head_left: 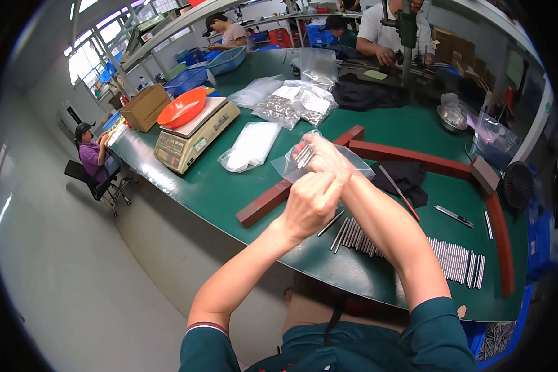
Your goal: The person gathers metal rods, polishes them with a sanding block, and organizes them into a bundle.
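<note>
My right hand (328, 158) is inside a clear plastic bag (359, 168), its fingers curled round several short metal rods (304, 156). Just nearer to me, my left hand (310, 201) is closed at the bag's near edge, against my right wrist, and seems to pinch the plastic; its fingertips are mostly hidden. Under my right forearm a long row of similar metal rods (449, 257) lies side by side on the green table (260, 201). One separate rod (330, 223) lies near the row's left end.
Dark red bars (409, 155) frame the work area. A utility knife (454, 216), a red-ended stick (409, 201) and dark cloth (409, 180) lie right. Beyond are a scale (195, 139) with an orange bowl (183, 106), filled bags (297, 102) and a co-worker (369, 37) at a machine.
</note>
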Demonstrator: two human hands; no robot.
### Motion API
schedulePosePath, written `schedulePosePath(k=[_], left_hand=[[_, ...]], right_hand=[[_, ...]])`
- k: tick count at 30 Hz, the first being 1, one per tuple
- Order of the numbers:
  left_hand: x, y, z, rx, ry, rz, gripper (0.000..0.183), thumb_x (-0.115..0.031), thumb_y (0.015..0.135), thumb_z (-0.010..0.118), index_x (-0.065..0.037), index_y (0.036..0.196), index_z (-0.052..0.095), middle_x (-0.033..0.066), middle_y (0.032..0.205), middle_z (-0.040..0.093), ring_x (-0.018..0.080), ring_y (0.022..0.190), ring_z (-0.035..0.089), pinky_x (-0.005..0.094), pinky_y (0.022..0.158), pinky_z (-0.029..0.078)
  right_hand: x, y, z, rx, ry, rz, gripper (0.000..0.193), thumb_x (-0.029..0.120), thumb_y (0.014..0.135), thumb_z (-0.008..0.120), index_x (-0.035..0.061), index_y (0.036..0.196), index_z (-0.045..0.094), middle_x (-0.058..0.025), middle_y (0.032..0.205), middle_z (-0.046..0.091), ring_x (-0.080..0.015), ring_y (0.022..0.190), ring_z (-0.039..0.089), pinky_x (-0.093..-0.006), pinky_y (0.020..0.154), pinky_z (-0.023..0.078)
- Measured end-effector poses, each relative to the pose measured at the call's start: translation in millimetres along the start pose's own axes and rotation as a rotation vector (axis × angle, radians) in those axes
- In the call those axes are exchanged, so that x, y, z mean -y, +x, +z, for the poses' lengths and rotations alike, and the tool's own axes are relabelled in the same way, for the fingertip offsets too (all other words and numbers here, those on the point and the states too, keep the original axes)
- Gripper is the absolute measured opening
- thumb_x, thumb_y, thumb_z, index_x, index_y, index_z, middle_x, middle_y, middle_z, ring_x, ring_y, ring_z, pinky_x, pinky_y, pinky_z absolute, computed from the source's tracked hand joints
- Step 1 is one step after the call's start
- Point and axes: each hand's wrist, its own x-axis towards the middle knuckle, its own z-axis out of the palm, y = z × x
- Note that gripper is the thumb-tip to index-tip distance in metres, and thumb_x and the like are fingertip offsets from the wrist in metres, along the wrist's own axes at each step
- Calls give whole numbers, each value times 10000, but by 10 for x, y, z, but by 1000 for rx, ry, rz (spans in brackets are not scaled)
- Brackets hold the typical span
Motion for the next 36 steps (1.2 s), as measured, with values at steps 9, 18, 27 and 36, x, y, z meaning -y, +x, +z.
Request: schedulePosePath(k=[9, 18, 27, 36], left_hand=[[818, 176, -146, 22, -107, -411, 137, -31, 777, 500, -10, 883, 584, 154, 713, 589, 252, 607, 574, 307, 561, 437], [1370, 150, -162, 175, 32, -540, 179, -75, 725, 505, -30, 870, 601, 169, 703, 588, 294, 658, 580, 339, 619, 442], [1576, 239, -237, 373, 35, -614, 242, -196, 755, 554, -37, 936, 583, 113, 671, 569, 203, 648, 550, 323, 604, 427], [706, -129, -403, -167, 251, -303, 143, -84, 738, 587, -21, 865, 569, 113, 688, 533, 271, 631, 539, 345, 587, 428]], right_hand=[[-223, 942, 128, -193, 109, 100, 108, 160, 836, 412, 73, 835, 474, -70, 752, 505, -194, 627, 514, -300, 545, 437], [-177, 746, 535, -325, 59, 53, 154, 170, 791, 430, 82, 749, 550, -68, 713, 577, -207, 538, 541, -309, 450, 404], [639, -417, 485, 261, -905, -269, 303, 100, 775, 509, -92, 1001, 445, -160, 1027, 473, -198, 941, 527, -263, 781, 400], [733, -2052, -871, 160, -1499, -897, 374, -31, 742, 464, -42, 1115, 448, -160, 1060, 519, -248, 1008, 506, -317, 890, 373]])
